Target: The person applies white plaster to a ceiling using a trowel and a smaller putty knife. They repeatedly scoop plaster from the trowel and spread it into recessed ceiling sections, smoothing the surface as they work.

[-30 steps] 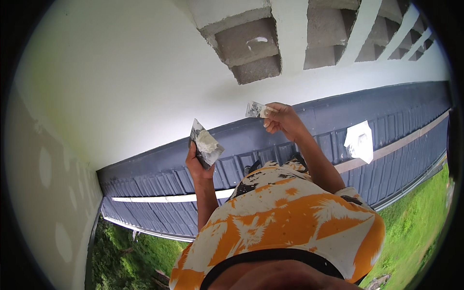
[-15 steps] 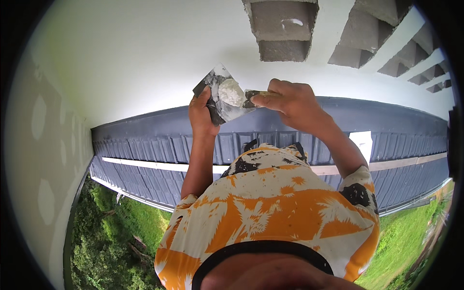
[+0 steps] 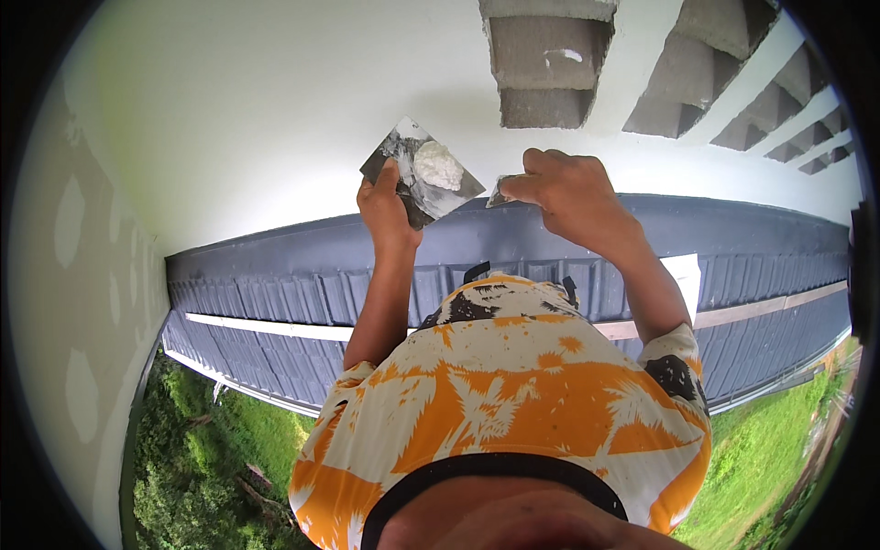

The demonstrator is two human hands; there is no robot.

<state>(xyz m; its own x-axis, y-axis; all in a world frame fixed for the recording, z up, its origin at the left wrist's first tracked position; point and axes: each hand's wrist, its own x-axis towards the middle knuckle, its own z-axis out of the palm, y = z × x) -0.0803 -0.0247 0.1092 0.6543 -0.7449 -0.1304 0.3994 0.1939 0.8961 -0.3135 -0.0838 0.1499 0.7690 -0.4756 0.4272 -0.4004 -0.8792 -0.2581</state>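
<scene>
paste [image 3: 439, 166] (white, lumpy) sits on a smeared, angular plate [image 3: 434, 203].

Shirt [image 3: 513, 394]: orange and off-white, spiky palm-like print, black patches, black neckband [image 3: 495, 466]. Above shirt, plate [image 3: 447, 201]: silver-grey, blackish smears; paste [image 3: 438, 166] on it off-white. Small blade [image 3: 498, 194], above shirt: greyish. Roof [image 3: 275, 293] behind shirt: slate blue-grey, ribbed pattern. Batten [image 3: 752, 312]: whitish left of shirt, pinkish tan right. Sheet [image 3: 683, 275] right of shirt: white. Wall [image 3: 275, 119] far above shirt: white; openings [image 3: 550, 50] grey-brown, one white-smeared. Side wall [image 3: 46, 321] left of shirt: beige-grey, paler blotches. Trees [image 3: 174, 458] lower left of shirt: dark green; grass [image 3: 761, 458] lower right: bright green.
</scene>
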